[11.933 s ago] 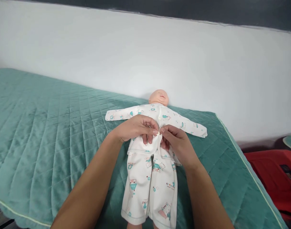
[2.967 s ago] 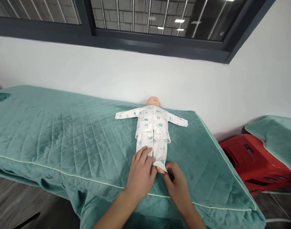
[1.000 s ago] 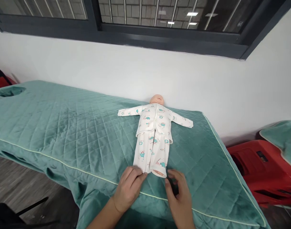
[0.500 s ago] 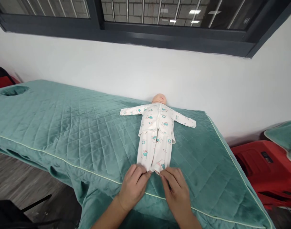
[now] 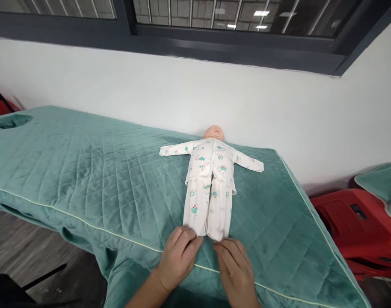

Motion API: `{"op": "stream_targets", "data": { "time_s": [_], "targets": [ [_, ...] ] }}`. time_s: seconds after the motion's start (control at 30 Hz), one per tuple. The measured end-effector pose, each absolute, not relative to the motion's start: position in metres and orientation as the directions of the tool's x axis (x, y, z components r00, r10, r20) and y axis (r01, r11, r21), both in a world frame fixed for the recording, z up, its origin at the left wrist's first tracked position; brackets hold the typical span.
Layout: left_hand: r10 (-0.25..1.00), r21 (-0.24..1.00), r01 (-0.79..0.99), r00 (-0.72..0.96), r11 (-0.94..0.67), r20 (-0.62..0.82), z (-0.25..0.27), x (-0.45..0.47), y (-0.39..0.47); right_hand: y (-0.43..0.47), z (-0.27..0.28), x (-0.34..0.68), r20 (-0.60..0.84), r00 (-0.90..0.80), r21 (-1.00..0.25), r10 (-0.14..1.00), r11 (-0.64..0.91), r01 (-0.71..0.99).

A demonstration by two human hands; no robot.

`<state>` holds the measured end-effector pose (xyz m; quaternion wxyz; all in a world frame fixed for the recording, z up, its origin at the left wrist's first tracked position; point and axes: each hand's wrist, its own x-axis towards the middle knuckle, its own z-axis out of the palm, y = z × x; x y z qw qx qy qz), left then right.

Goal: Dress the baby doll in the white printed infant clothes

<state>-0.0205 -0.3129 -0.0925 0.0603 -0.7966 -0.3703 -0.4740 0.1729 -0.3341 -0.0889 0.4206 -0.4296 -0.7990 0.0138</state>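
Note:
A baby doll (image 5: 214,132) lies on its back on the green quilted bed, its head towards the wall. It wears a white printed jacket (image 5: 211,160) with both sleeves stretched out sideways, and matching white pants (image 5: 195,205). The hem of the left-hand pant leg is pinched in my left hand (image 5: 179,256), fingers closed. My right hand (image 5: 234,265) grips the hem of the other leg between thumb and fingers. Both pant legs lie straight towards me, with a narrow gap between them. The doll's hands and feet are hidden in the clothes.
The green quilted bed (image 5: 118,179) has pale piping along its edge and a face hole (image 5: 12,121) at far left. A red plastic stool (image 5: 359,226) stands at right, partly under green cloth. Behind are a white wall (image 5: 134,90) and a dark-framed window.
The hem of the right-hand pant leg, bunched up before, now lies straightened and lower. My right hand has moved slightly towards me with it. My left hand stays at its hem.

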Motion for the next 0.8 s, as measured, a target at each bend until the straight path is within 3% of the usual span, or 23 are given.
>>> {"op": "stream_targets", "data": {
  "time_s": [0.2, 0.4, 0.6, 0.7, 0.8],
  "targets": [
    [0.573, 0.338, 0.631, 0.209, -0.698, 0.793, -0.1, -0.022, -0.32, -0.342, -0.093, 0.175, 0.619, -0.229, -0.459, 0.752, 0.582, 0.671],
    [0.738, 0.493, 0.702, 0.07, -0.515, 0.672, -0.093, -0.025, -0.324, -0.348, -0.1, 0.179, 0.588, -0.082, -0.566, 0.805, 0.481, 0.67],
    [0.794, 0.592, 0.614, 0.095, -0.522, 0.601, -0.08, -0.028, -0.317, -0.345, -0.091, 0.176, 0.533, 0.068, -0.672, 0.844, 0.372, 0.641],
    [0.792, 0.609, 0.578, 0.112, -0.543, 0.6, -0.074, -0.026, -0.314, -0.344, -0.088, 0.176, 0.513, 0.074, -0.696, 0.855, 0.363, 0.62],
    [0.748, 0.549, 0.582, 0.165, -0.6, 0.643, -0.075, -0.025, -0.314, -0.344, -0.088, 0.176, 0.507, 0.078, -0.705, 0.858, 0.361, 0.611]
  ]
}}
